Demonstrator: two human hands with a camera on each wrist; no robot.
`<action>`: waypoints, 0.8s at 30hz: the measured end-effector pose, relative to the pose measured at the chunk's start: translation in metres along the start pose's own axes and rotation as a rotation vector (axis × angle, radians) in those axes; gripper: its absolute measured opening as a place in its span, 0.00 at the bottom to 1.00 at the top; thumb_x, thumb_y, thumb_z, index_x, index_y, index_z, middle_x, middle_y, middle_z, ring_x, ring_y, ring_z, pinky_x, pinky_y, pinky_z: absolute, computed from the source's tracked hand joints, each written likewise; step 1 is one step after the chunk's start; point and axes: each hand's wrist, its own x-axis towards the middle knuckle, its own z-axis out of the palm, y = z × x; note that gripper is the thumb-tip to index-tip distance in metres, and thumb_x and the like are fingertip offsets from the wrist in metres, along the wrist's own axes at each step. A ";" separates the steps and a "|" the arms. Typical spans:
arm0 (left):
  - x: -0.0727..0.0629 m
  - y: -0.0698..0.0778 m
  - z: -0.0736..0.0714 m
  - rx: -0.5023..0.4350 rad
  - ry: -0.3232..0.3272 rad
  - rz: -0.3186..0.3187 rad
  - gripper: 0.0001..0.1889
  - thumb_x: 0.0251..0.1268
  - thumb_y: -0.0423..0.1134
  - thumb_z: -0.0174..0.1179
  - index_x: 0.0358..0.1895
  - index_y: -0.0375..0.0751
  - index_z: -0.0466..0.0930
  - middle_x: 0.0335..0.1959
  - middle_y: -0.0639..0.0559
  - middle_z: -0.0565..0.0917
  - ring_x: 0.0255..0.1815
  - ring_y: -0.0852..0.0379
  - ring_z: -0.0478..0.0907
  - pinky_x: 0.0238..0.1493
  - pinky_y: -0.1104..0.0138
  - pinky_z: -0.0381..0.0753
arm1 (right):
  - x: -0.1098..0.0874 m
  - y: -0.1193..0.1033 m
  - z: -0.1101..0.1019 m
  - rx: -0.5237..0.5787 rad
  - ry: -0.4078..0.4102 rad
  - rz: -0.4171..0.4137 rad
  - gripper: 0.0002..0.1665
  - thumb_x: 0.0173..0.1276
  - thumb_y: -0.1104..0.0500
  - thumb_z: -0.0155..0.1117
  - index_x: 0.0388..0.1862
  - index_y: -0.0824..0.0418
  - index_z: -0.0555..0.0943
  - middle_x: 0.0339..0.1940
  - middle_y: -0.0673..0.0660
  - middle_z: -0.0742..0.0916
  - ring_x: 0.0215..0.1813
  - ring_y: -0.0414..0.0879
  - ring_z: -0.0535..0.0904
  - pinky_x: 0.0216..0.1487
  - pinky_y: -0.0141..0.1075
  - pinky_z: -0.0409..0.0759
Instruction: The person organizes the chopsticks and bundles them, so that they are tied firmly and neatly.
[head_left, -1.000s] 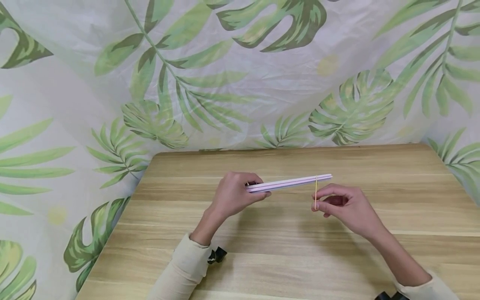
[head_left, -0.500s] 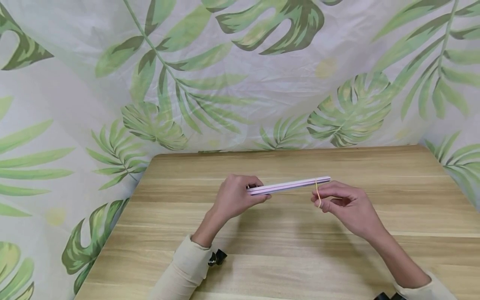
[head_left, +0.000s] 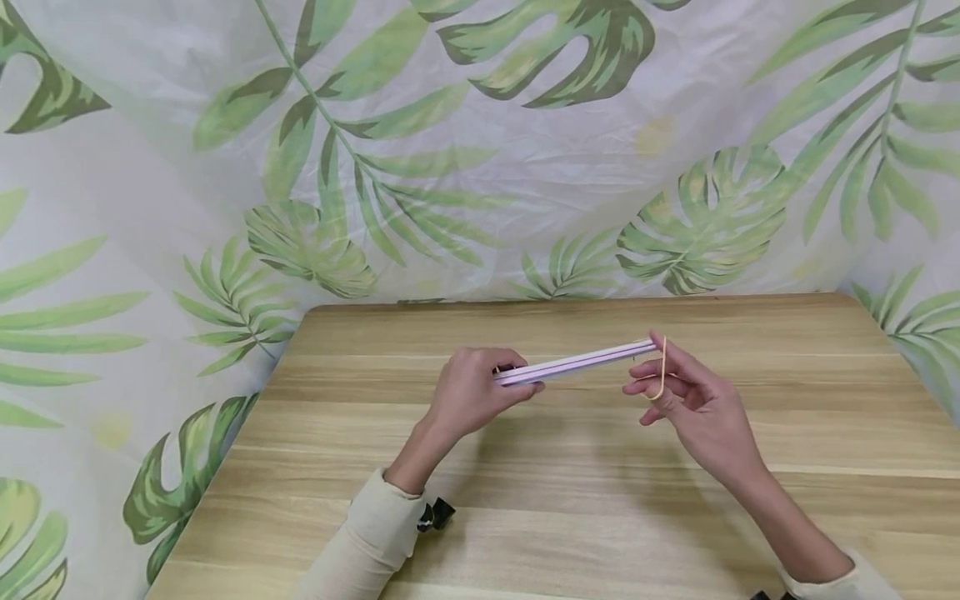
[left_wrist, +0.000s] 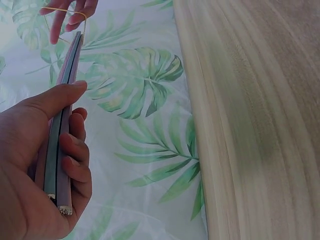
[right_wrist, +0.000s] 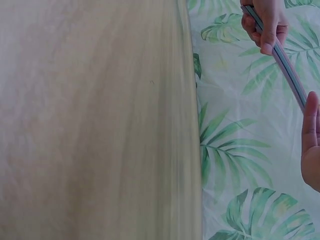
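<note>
In the head view my left hand [head_left: 471, 390] grips one end of a bundle of long, thin pencil-like sticks [head_left: 577, 361], pale with purple edges, held above the table and tilted up to the right. Two grey-green and purple stick ends [left_wrist: 65, 210] show below the palm in the left wrist view. At the bundle's far end, my right hand [head_left: 712, 421] holds a thin yellow rubber band [head_left: 663, 367] stretched over its index finger and thumb. That index fingertip is against or very close to the stick tips. The band is not discernible in the right wrist view.
A wood-grain table [head_left: 570, 517] lies beneath both hands, its far edge meeting a white cloth [head_left: 540, 192] printed with green leaves. Black wrist mounts [head_left: 437, 514] sit near the cream sleeves [head_left: 375, 521].
My right hand has opened its index finger upward to the stick tips, spreading the rubber band, which has shifted right from around the bundle's end. The left hand stays nearly still; the tips rise slightly.
</note>
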 end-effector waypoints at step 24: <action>-0.001 0.003 0.008 -0.020 0.214 0.101 0.10 0.57 0.45 0.83 0.34 0.47 0.92 0.26 0.57 0.89 0.22 0.66 0.74 0.25 0.73 0.70 | -0.008 0.003 0.020 0.078 0.047 0.166 0.48 0.82 0.76 0.50 0.91 0.51 0.48 0.55 0.51 0.88 0.53 0.41 0.92 0.33 0.45 0.90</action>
